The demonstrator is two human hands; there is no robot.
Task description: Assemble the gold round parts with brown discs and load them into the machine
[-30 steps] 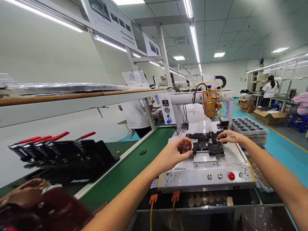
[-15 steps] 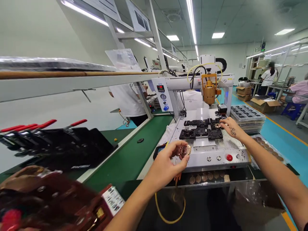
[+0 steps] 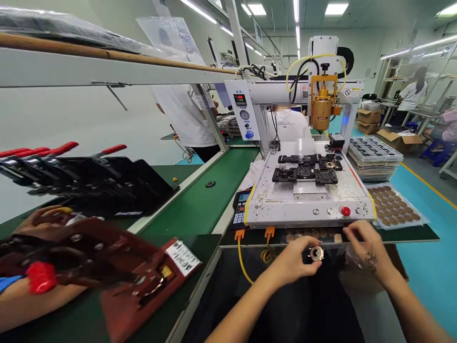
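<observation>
Between the thumb and fingers of my left hand (image 3: 293, 264) is a round rose-gold watch case (image 3: 316, 253), held over the dark space before the bench. My right hand (image 3: 369, 252) hovers to its right, near the bench's front edge, with thumb and fingertips drawn together; whatever they may hold is hidden. Beyond both hands, black fixtures (image 3: 303, 170) sit on the white bed of a benchtop machine (image 3: 271, 200). Another rose-gold ring-shaped part (image 3: 331, 165) rests in the rear right fixture. Above it hangs the machine's gold-coloured head (image 3: 322, 109).
Round brown discs in a plastic tray (image 3: 394, 205) lie right of the machine, before stacked trays (image 3: 374, 155). A handheld keypad (image 3: 241, 209) stands left. Nearer left, a co-worker's arm (image 3: 43, 305) is beside a dark red press (image 3: 132, 290). A green belt (image 3: 200, 209) runs between.
My right hand has drawn back from the fixture toward me, leaving the rose-gold part there. My left hand has moved lower and rightward with the watch case. The view has tilted down.
</observation>
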